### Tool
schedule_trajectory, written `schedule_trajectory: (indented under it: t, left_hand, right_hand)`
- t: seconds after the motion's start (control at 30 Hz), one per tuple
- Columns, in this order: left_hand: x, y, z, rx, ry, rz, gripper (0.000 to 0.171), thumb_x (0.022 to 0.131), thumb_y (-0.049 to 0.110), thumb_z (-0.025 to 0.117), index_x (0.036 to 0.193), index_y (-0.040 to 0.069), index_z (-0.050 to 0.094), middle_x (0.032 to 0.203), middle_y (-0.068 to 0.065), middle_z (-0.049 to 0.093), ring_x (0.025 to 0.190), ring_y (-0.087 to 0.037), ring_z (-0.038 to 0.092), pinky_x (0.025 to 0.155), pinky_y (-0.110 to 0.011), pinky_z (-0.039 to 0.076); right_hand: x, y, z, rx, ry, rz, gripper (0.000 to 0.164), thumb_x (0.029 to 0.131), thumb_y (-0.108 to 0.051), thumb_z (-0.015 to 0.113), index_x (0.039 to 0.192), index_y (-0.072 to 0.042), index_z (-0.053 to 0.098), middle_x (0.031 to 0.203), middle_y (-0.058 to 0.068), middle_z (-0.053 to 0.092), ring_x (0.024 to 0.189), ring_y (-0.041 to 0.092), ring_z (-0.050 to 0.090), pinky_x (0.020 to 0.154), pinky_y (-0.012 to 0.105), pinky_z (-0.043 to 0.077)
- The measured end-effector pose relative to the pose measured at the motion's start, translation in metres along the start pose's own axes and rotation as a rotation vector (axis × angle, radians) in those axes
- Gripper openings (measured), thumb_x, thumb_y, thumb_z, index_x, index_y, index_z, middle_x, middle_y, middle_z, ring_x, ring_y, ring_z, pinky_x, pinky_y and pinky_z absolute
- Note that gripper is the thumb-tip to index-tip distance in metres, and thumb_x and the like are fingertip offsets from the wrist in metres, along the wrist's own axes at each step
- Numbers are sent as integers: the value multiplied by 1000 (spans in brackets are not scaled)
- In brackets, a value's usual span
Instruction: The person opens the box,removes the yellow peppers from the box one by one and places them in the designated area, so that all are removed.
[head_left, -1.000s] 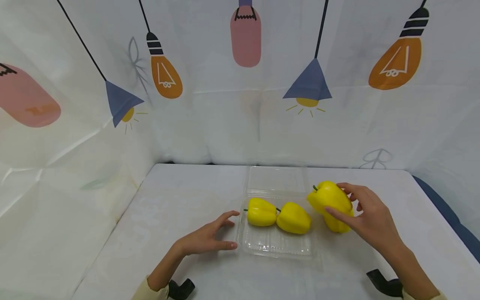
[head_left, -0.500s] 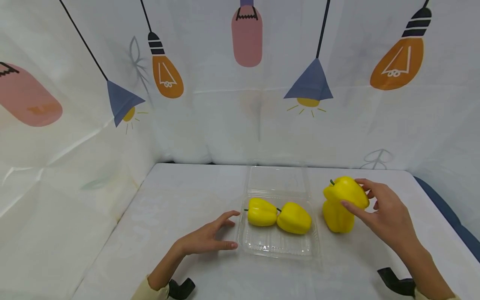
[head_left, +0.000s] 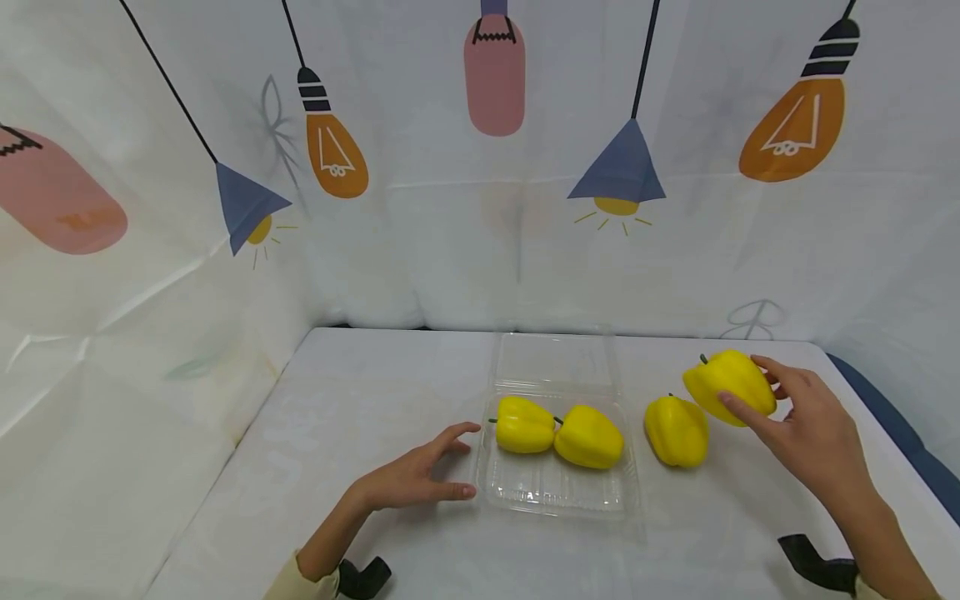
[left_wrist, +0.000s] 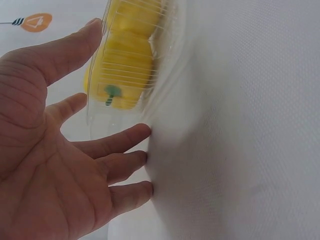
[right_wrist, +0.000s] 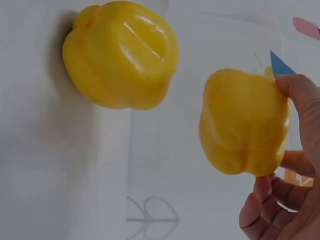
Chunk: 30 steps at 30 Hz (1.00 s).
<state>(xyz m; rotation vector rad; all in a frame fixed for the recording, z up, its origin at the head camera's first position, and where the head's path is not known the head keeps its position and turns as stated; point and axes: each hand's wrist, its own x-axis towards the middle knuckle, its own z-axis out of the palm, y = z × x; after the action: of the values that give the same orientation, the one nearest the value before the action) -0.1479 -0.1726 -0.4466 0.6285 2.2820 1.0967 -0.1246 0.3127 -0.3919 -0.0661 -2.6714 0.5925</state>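
Observation:
My right hand (head_left: pixel 813 429) grips a yellow bell pepper (head_left: pixel 727 386) and holds it above the table at the right; the same pepper (right_wrist: pixel 244 129) fills the right wrist view. Another yellow pepper (head_left: pixel 676 430) lies on the table just left of it, outside the tray, seen also (right_wrist: pixel 121 53) from the right wrist. A clear plastic tray (head_left: pixel 557 492) with its lid folded back holds two more yellow peppers (head_left: pixel 522 423) (head_left: pixel 588 436). My left hand (head_left: pixel 411 478) rests open on the table, fingers touching the tray's left wall (left_wrist: pixel 100 100).
The white table (head_left: pixel 360 400) is boxed in by a cloth backdrop (head_left: pixel 480 167) printed with lamps at the back and both sides. Black wrist mounts (head_left: pixel 813 562) show at the near edge.
My right hand has carried the gripped pepper to the right, away from the tray, uncovering the pepper lying on the table behind it. The left hand has not moved.

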Motion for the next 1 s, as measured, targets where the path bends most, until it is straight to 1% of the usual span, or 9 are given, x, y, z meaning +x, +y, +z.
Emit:
schedule_trajectory:
  t: [0.13,0.3,0.43,0.57,0.73,0.9,1.0]
  left_hand:
    - [0,1,0,7,3,5,77,88,46,72,149,43,25,140,-2,50,136,-26,37,107,-60,29]
    - [0,1,-1,4,3,6,77,88,45,72,149,43,25,140,-3,50,136,-26,37,107,-61,29]
    - [0,1,-1,1,1,2,78,88,46,73,149,43,25,140,-2,50,136,-26,38,107,-60,29]
    - [-1,1,-1,-5,1,5,78,87,48,73,150,43,25,140,-2,50,136,-26,37,107,-60,29]
    - [-1,0,-1,-4,4,9,79,87,48,73,150,42,25,140,-3,50,136,-26,37,107,-61,29]
    - [-1,0,0,-15,4,1,78,88,45,73,150,42,26,141,-3,49,136,-27,37,107,-61,28]
    - [0,0,0,-21,6,1,78,88,43,73,150,41,26,141,-4,49,137,-28,37,107,-62,28]
  right_hand:
    - [0,5,0,-30,-56,59,77,89,-48,71,140,4,47,113,33,47,89,42,47,61,46,45]
    - [-1,11,0,-56,-122,133,85,91,-54,65,142,9,41,110,35,44,87,44,46,65,53,47]
    - [-1,15,-2,-74,-179,182,89,91,-58,61,140,13,38,105,35,44,86,44,46,65,53,47]
    - [-1,19,-3,-90,-236,214,90,92,-61,58,137,15,39,102,35,45,84,43,47,63,51,48]
    - [-2,25,-2,-99,-299,244,91,92,-63,55,134,16,39,104,38,44,83,43,47,65,54,48]
    - [-4,29,-1,-101,-345,258,90,93,-63,53,131,17,39,105,40,43,82,43,48,67,56,48]
    - [-4,31,0,-101,-364,264,90,93,-64,53,129,18,39,104,40,44,81,43,49,67,56,49]
